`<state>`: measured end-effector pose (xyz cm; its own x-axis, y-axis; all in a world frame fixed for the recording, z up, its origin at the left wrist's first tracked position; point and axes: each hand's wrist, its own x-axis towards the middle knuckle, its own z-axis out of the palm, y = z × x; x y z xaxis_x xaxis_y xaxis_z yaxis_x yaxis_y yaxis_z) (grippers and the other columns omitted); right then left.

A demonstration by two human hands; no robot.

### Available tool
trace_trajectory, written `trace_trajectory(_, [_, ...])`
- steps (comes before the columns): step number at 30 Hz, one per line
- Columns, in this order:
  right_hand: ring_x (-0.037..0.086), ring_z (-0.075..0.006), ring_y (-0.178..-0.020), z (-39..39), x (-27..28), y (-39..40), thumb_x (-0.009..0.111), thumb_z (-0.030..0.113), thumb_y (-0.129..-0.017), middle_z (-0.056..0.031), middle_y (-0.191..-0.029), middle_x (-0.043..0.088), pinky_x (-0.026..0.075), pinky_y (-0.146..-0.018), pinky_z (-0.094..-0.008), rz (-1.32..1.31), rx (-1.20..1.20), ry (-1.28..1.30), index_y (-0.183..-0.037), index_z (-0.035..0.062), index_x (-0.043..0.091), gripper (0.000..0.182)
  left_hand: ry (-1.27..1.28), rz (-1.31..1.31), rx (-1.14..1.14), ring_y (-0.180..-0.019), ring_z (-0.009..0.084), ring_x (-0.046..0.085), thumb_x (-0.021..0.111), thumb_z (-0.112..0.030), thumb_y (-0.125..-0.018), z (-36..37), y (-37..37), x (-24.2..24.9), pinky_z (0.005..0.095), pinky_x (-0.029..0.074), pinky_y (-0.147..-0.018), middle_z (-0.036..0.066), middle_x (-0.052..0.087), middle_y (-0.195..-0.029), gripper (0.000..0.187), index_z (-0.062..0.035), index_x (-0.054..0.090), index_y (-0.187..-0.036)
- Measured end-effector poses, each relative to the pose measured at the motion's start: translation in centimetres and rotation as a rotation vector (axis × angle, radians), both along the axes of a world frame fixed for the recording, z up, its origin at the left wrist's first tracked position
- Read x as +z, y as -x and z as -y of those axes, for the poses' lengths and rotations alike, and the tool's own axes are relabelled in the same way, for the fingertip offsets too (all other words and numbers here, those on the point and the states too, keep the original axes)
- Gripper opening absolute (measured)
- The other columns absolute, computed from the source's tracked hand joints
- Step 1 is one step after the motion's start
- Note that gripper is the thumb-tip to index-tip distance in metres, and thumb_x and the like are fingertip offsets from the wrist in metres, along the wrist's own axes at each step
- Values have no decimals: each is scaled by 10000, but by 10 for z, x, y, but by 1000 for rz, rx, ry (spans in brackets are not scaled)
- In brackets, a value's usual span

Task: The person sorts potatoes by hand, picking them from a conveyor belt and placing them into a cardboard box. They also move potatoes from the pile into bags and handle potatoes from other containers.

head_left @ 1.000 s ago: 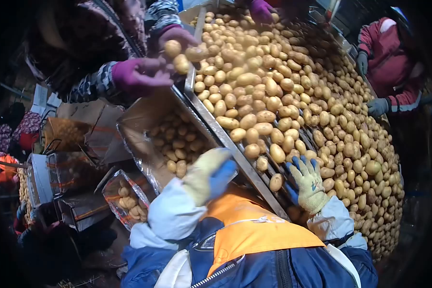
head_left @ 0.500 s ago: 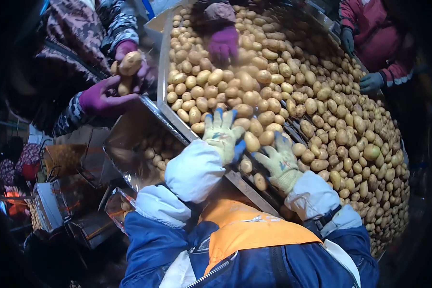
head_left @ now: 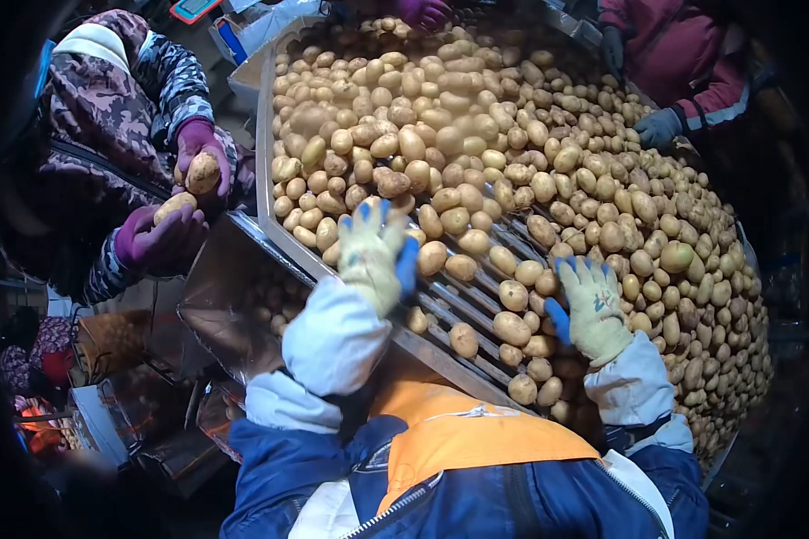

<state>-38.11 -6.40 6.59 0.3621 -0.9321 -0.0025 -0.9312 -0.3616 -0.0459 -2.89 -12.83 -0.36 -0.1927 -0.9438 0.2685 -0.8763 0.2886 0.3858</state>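
A large heap of potatoes (head_left: 611,236) covers a sorting table with a slatted metal top (head_left: 445,296). My left hand (head_left: 373,256), in a pale glove with blue fingertips, lies with its fingers spread against potatoes near the table's metal rim (head_left: 270,193). On the right, my right hand (head_left: 593,310), gloved the same way, rests with fingers stretched out on the edge of the heap. Its blue thumb points toward the slats. Between my hands several loose potatoes (head_left: 512,328) lie on the bars. Neither hand grips a potato.
At the left a person in purple gloves (head_left: 162,238) holds potatoes. Another person's grey glove (head_left: 659,128) touches the heap at the right, and a purple glove (head_left: 424,13) shows at the far edge. A lined box (head_left: 225,278) with potatoes stands below the left rim.
My hands have moved apart, the left one leftward and the right one rightward. More slats show between them. The purple-gloved hand at the far side has drawn back from the potatoes.
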Motion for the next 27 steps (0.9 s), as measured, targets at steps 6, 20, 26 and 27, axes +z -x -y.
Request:
trace_trajectory(6, [638, -458, -1085, 27, -33, -60, 732, 265, -873, -248, -1312, 601, 536, -889, -548, 145, 5, -176, -1406, 76, 584, 585, -17, -144, -320, -1281, 475, 512, 736, -250, -904, -48, 37, -7, 635, 366, -1094, 260, 561, -1397, 391, -86, 703, -1257])
trace_trajectory(20, [705, -364, -1053, 142, -61, -84, 706, 127, -930, -173, -1234, 721, 552, -924, -492, 492, 175, 76, -1348, 61, 664, 425, -149, 182, -100, -1590, 445, 293, 735, -248, -866, -27, 0, -23, 743, 77, -1256, 138, 427, -1666, 417, -136, 735, -1268])
trace_trajectory(26, [488, -366, -1454, 155, -84, -82, 675, 77, -872, -158, -1581, 525, 308, -1203, -652, 184, 237, -89, -1470, 130, 605, 605, -134, 14, -63, -1531, 485, 366, 775, -219, -857, -26, -17, -14, 740, 153, -1246, 171, 465, -1628, 383, -161, 755, -1234])
trace_trajectory(27, [438, -367, -1506, 144, -77, -76, 670, 74, -866, -152, -1624, 483, 251, -1240, -672, 190, 267, -205, -1495, 150, 594, 639, -133, 12, -63, -1531, 485, 366, 775, -219, -857, -32, -16, -15, 740, 153, -1246, 171, 465, -1628, 383, -161, 755, -1234])
